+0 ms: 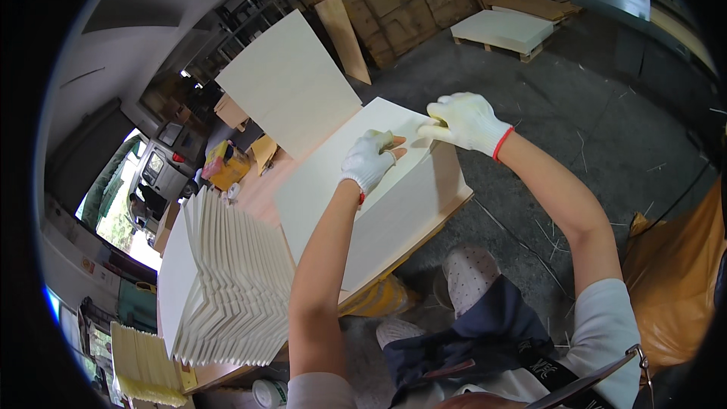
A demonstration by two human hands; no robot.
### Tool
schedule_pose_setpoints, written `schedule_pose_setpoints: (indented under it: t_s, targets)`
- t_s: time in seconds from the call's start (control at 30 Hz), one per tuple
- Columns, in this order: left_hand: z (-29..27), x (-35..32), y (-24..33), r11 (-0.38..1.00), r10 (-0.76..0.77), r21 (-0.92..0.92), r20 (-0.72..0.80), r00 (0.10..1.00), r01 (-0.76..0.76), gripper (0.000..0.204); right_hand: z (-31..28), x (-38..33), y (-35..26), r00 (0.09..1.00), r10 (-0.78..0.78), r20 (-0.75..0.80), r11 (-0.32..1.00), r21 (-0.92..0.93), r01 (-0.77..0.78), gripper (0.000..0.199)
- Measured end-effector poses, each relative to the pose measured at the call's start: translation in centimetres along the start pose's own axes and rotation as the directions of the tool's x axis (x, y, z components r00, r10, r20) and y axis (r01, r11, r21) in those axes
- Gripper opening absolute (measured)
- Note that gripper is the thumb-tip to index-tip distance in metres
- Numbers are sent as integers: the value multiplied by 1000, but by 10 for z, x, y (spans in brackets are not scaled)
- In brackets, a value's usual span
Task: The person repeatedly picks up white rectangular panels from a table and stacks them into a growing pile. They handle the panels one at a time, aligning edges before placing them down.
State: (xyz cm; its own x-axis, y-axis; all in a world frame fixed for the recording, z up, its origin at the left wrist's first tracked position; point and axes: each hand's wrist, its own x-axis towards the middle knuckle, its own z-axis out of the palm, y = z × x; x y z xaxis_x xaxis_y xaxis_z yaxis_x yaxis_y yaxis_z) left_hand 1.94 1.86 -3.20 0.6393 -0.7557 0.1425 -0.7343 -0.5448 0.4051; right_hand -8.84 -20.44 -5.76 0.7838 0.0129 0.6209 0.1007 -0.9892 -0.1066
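A tall stack of white sheets (pixel 326 189), paper or thin board, stands on the table in front of me. My left hand (pixel 369 160), in a white knitted glove with some fingertips bare, lies on top of it with the fingers stretched out. At the stack's right corner my right hand (pixel 466 123), gloved in white with a red cuff, has its fingers closed on a sheet's edge. The fingertips there are partly hidden. Left of my left forearm sits a pile of folded white sheets (pixel 235 288), creased and fanned in zigzag layers.
A large white panel (pixel 291 83) stands upright behind the stack on the wooden table (pixel 254 197). Beyond are a yellow box (pixel 226 167) and a leaning wooden board (pixel 342 38). A low pallet of white sheets (pixel 503 30) rests on the dark floor. Orange-brown sheeting (pixel 674 280) lies at right.
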Motion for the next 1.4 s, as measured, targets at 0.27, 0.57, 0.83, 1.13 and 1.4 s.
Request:
schedule_pose_setpoints:
  t_s: [0.27, 0.57, 0.83, 1.13, 1.4]
  targets:
    - [12, -8, -9, 964, 244, 150, -158, 957, -221, 36, 28, 16, -35, 886, 450, 108, 657, 632, -411, 60]
    - [7, -12, 21, 871, -55, -486, 41, 998, 68, 42, 40, 6, -31, 867, 495, -55, 641, 697, -321, 55]
    - [12, -8, -2, 922, 77, -375, -80, 994, -102, 44, 42, 5, -37, 863, 498, -79, 649, 695, -311, 51]
    - [8, -15, 13, 957, 6, -289, -74, 997, -27, 33, 45, 5, -34, 875, 480, -60, 662, 679, -317, 50]
    - [15, -13, 12, 907, 8, -419, -80, 997, -41, 36, 48, 5, -35, 864, 497, -82, 661, 681, -316, 50]
